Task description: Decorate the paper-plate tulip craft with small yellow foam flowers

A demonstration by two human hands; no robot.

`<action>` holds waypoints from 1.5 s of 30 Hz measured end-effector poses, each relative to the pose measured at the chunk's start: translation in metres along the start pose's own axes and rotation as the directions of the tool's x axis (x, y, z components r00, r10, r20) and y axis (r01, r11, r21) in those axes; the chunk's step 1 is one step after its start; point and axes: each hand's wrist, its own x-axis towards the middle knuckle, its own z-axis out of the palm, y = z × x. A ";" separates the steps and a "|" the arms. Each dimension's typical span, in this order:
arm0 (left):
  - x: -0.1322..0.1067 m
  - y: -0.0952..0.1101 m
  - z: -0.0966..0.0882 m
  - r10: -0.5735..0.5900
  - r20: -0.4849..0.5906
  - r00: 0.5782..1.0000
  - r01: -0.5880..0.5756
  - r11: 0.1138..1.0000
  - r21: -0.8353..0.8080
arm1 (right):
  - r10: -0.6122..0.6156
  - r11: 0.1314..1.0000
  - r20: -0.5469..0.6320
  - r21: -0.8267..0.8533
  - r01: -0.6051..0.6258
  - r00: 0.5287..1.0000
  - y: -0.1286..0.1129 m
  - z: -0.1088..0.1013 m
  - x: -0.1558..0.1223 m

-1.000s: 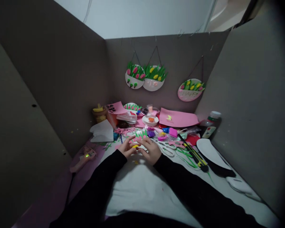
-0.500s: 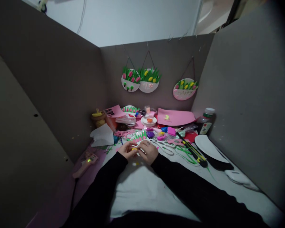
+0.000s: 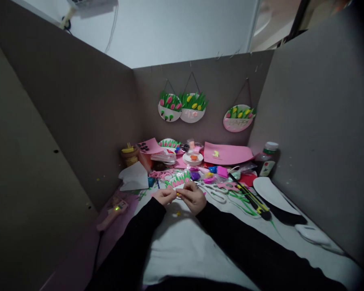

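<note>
My left hand (image 3: 165,197) and my right hand (image 3: 194,198) meet over the middle of the table, fingertips pinched together. Between them is a small yellow clay piece (image 3: 178,194), mostly covered by the fingers. Another yellow bit (image 3: 178,213) lies on the white table cover just below the hands. Right behind my fingers is a white paper plate with pink tulips and green leaves (image 3: 179,180), its lower part hidden by my hands. White-handled scissors (image 3: 215,194) lie beside my right hand.
Three decorated plates, one a yellow-tulip plate (image 3: 194,108), hang on the grey back panel. Clay packets (image 3: 222,171), a yellow-black cutter (image 3: 251,198), a bottle (image 3: 267,159) and white plate halves (image 3: 273,194) lie behind and right. A pink glue gun (image 3: 113,214) lies left.
The camera view has tilted slightly, so everything sits lower and further right. My fingers have closed more tightly around the yellow clay piece, which shows less now.
</note>
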 end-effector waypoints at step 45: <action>-0.003 -0.005 0.011 -0.064 -0.025 0.998 0.048 0.909 -0.414 | 0.024 1.000 0.053 -0.009 -0.024 0.998 0.008 -0.001 -0.003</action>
